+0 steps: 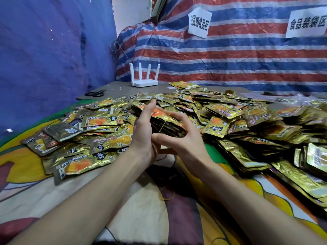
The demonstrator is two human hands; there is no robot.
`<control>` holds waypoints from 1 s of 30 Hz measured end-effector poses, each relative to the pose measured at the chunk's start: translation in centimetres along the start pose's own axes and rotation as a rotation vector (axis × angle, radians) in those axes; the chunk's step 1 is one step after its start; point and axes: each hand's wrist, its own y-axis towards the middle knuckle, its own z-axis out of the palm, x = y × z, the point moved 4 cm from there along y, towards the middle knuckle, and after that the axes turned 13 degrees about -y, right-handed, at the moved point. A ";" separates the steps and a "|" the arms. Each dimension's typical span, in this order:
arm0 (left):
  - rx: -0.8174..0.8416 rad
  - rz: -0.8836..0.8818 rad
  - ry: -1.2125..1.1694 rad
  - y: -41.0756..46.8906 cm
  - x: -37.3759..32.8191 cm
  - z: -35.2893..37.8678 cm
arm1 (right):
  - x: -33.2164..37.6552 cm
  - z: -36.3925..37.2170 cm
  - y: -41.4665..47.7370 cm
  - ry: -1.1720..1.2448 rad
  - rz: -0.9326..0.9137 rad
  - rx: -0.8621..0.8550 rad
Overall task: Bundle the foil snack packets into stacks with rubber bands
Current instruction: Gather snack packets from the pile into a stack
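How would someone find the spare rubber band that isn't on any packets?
Start at the cartoon blanket under the big pile of gold packets. Between the forearms lies a thin yellowish ring: the spare band. Unlike the band stretched round the held stack, it lies loose, touching no packets.

place: makeshift packing workshop | cues: tarp walls (230, 55), zone signs (199, 23), packet heaps (230, 110)
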 end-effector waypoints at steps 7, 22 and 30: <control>0.147 -0.093 0.059 0.2 1.4 0.1 | 0.8 -2.9 0.3 -0.318 -0.044 -0.095; -0.052 -0.195 -0.132 0.3 1.4 -0.5 | 0.0 -2.2 0.3 -0.462 -0.072 -0.095; -0.109 -0.141 -0.129 1.1 0.6 -1.3 | 0.3 -1.4 0.1 -0.298 -0.125 0.031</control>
